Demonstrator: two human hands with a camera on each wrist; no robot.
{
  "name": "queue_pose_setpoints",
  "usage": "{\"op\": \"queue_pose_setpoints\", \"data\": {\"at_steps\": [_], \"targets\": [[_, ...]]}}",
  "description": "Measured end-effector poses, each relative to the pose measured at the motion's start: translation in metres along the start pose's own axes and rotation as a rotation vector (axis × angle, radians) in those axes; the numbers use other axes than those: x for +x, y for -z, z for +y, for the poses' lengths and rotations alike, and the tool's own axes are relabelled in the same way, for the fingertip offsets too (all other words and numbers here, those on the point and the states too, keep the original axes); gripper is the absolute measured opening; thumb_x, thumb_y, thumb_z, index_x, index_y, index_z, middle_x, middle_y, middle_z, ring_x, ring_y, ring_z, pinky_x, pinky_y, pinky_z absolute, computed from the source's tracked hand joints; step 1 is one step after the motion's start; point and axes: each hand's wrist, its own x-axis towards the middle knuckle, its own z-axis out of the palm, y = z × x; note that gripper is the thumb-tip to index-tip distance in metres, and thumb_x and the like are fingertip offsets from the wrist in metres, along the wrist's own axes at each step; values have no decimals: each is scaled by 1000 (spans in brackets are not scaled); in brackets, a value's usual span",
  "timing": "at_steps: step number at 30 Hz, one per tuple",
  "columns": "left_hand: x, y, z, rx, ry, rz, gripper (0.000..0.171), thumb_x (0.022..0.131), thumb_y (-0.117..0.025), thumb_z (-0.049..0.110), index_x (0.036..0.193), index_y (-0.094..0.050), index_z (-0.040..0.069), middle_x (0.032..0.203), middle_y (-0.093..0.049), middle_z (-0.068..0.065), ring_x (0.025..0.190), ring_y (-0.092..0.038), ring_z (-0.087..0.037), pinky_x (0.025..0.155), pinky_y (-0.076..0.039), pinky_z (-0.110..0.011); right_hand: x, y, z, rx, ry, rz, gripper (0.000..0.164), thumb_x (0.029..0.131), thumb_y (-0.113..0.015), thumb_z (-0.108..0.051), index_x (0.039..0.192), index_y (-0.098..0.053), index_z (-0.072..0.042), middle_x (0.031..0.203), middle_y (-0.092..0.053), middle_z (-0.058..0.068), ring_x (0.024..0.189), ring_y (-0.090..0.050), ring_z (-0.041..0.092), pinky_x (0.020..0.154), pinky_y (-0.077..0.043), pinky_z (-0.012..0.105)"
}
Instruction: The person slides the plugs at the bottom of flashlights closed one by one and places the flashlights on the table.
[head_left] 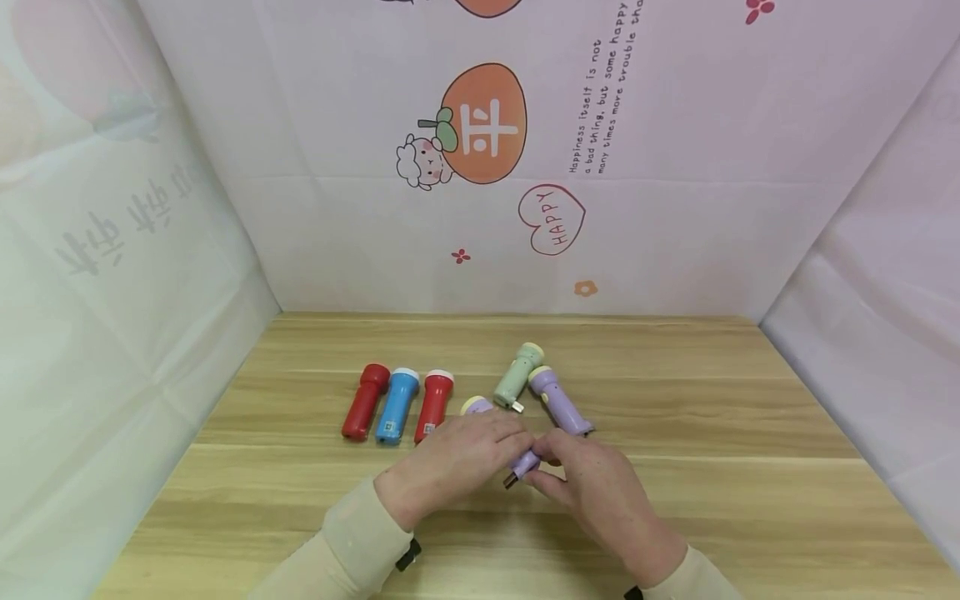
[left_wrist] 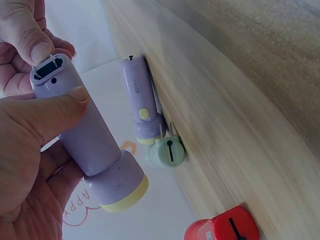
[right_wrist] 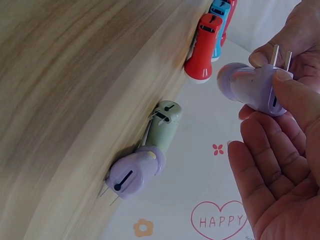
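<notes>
Two hands share one lilac plastic flashlight with a pale-yellow rim (left_wrist: 87, 120). Left hand (head_left: 472, 454) has its grip wrapped round the barrel, thumb along the side. Right hand (head_left: 600, 487) pinches the tail end between thumb and fingers; remaining fingers spread loosely.

Key relation: long axis runs slantwise, lamp head forward-left, tail back toward the person and to the right. So the tail sits on the right hand's side, lamp head beyond the left. Two thin metal prongs (right_wrist: 275, 54) stand out from the tail, right thumb at their base; whether it bears on them, can't tell. Flashlight looks held off the wood-grain bench (head_left: 750, 500).

Past the hands: pale-green flashlight (head_left: 517, 377), second lilac flashlight (head_left: 562, 406) close by it, nearer the right hand. Left of the grip: dark-red (head_left: 363, 404), blue (head_left: 397, 407) and bright-red (head_left: 435, 400) flashlights side by side.
</notes>
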Motion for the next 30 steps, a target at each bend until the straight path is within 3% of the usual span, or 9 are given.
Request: {"op": "queue_pose_setpoints", "data": {"at_steps": [15, 22, 30], "targets": [[-1, 1, 1, 43, -16, -5, 29, 98, -74, 11, 125, -65, 19, 124, -67, 8, 120, -61, -10, 107, -48, -23, 1, 1, -2, 7, -12, -21, 34, 69, -96, -24, 91, -70, -20, 85, -75, -15, 72, -69, 5, 62, -53, 22], [-1, 2, 2, 38, -19, 11, 31, 97, -75, 12, 125, -65, 19, 123, -67, 8, 120, -61, -10, 108, -48, -23, 1, 1, -2, -5, -7, -17, 33, 69, -96, -24, 90, -71, -21, 83, -74, -16, 68, -59, -4, 59, -49, 19], [-2, 1, 1, 43, -20, 12, 30, 97, -75, 12, 125, -65, 19, 126, -67, 8, 122, -61, -11, 110, -47, -24, 1, 1, -3, 4, -7, -24, 30, 70, -95, -24, 89, -71, -21, 81, -73, -16, 63, -59, 1, 56, -47, 19]]}}
